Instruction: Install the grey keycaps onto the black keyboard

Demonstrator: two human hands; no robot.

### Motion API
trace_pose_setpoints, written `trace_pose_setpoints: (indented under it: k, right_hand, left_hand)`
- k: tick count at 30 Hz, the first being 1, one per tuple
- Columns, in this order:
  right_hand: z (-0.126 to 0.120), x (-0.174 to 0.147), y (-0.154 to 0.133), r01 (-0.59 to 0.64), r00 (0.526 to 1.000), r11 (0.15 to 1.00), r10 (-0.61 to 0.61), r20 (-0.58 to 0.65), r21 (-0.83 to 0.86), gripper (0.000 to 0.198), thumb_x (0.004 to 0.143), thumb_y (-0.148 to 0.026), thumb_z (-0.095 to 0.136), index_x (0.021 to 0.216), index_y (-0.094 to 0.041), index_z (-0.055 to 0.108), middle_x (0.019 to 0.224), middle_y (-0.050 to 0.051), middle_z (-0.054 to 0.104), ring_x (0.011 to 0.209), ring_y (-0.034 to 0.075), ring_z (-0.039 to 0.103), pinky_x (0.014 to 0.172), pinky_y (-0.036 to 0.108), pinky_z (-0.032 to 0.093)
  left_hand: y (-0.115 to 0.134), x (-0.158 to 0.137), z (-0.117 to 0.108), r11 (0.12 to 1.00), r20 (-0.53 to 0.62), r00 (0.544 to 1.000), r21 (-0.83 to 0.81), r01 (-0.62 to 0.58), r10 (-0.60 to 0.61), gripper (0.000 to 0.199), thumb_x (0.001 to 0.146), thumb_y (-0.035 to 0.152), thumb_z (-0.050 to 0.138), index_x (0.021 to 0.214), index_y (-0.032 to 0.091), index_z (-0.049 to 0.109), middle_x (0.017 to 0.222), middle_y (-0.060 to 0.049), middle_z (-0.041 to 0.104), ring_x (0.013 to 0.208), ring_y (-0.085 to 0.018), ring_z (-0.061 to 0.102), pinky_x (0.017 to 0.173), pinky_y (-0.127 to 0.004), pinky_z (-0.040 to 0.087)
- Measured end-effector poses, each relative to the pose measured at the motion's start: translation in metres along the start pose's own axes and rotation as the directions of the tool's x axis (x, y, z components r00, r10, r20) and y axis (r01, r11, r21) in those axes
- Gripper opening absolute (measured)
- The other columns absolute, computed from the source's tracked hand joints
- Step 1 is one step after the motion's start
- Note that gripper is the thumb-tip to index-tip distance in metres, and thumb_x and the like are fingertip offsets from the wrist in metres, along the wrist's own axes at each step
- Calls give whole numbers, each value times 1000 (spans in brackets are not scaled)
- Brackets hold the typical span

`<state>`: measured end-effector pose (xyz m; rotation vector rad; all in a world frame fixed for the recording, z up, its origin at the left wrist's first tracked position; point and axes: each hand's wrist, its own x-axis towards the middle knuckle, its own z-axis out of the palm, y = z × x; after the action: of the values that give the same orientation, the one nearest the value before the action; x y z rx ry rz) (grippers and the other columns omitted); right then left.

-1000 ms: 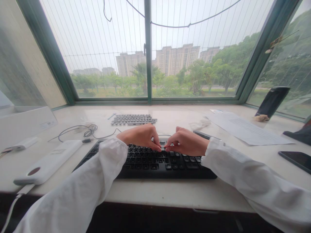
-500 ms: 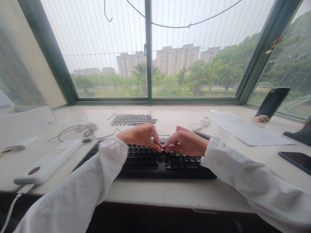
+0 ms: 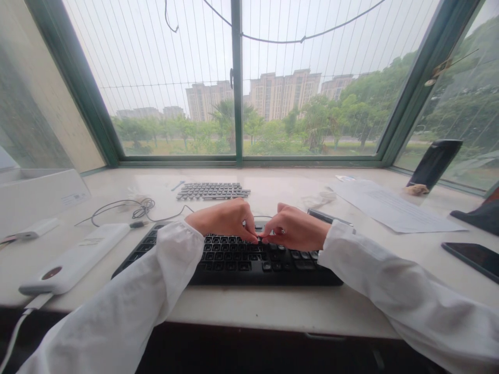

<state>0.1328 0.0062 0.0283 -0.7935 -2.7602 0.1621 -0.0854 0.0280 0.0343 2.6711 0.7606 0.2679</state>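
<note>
A black keyboard [image 3: 241,275] lies flat in front of me, many of its key positions bare of caps on the left and middle. Caps sit on part of its right side. Over its upper middle, my left hand [image 3: 228,218] is pinched, thumb and forefinger together. My right hand [image 3: 294,227] meets it there, also closed in a pinch, fingertips almost touching the left ones. Whatever lies between the fingertips is too small to make out. Behind the keyboard, loose keycaps [image 3: 212,191] are laid out in rows on the white sill.
A white power bank [image 3: 78,259] with a cable stands left, beside a thin dark cord [image 3: 144,208] and a white box [image 3: 42,192]. To the right are paper sheets [image 3: 393,205], a phone [image 3: 473,258] and a dark upright object [image 3: 434,163] near the window.
My right hand's fingertips have drawn closer together and nearer to the left hand's. The left hand has stayed nearly in place. The whole view has shifted slightly.
</note>
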Motion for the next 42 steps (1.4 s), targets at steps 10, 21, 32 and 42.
trace_pose_setpoints:
  k: [10,21,32,42]
  right_hand:
    - [-3,1,-7,-61,998,997,63,23,-51,14,80,-22,64,77,-25,77,58,-1,67,58,12,51,73,29,34]
    - [-4,2,-9,-116,992,992,118,53,-43,15,80,-21,63,79,-25,77,61,-2,67,60,11,51,77,28,35]
    - [-1,1,-6,-122,992,992,122,28,-25,13,80,-25,65,78,-27,77,58,-3,64,57,10,49,78,27,36]
    - [5,2,4,-261,965,930,260,40,260,26,76,-42,68,84,-20,79,50,-5,49,51,8,37,50,21,28]
  left_hand:
    - [2,1,-1,997,20,997,-24,71,-70,31,76,48,67,76,19,78,51,4,54,48,-6,29,46,-23,22]
    - [0,3,0,987,37,988,-55,150,-148,33,71,51,71,75,19,78,47,6,42,48,-6,27,44,-21,21]
    - [0,1,-2,991,11,991,-31,134,-134,32,71,50,71,77,20,79,48,5,48,49,-6,29,47,-22,23]
    - [-2,-1,0,996,-31,996,-32,81,-82,31,70,51,72,77,21,78,50,5,53,50,-6,33,49,-22,25]
